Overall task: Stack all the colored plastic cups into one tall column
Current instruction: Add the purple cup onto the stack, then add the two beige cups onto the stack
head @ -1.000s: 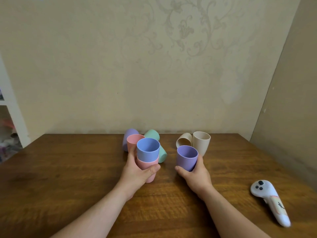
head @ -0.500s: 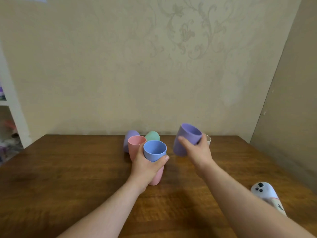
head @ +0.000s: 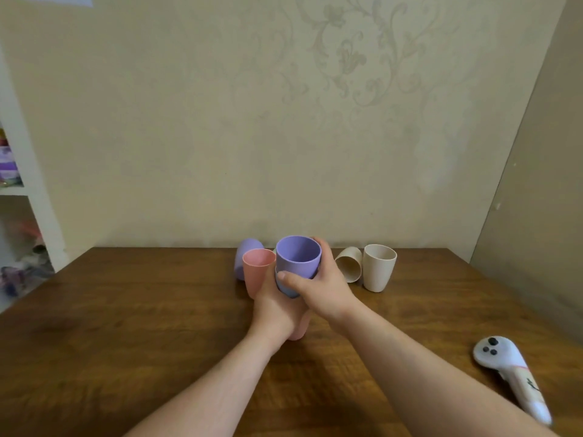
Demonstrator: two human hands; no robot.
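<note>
A purple cup [head: 298,258] now sits in the top of a stack whose blue cup [head: 285,288] and pink bottom cup [head: 299,329] peek out below. My right hand [head: 318,287] grips the purple cup from the right. My left hand [head: 274,310] wraps the stack's lower part. Behind the stack to the left stands another pink cup [head: 257,269], upright, and a second purple cup [head: 246,255] lies on its side. To the right, one beige cup [head: 350,263] lies on its side beside an upright beige cup [head: 378,268]. The green cup is hidden.
The cups rest on a brown wooden table [head: 126,326] that ends at a papered wall. A white handheld controller [head: 511,373] lies near the table's right front. White shelves [head: 19,190] stand beyond the left edge.
My right hand lifted the purple cup off the table, carried it left and set it into the blue cup on the stack. My left hand stayed on the stack.
</note>
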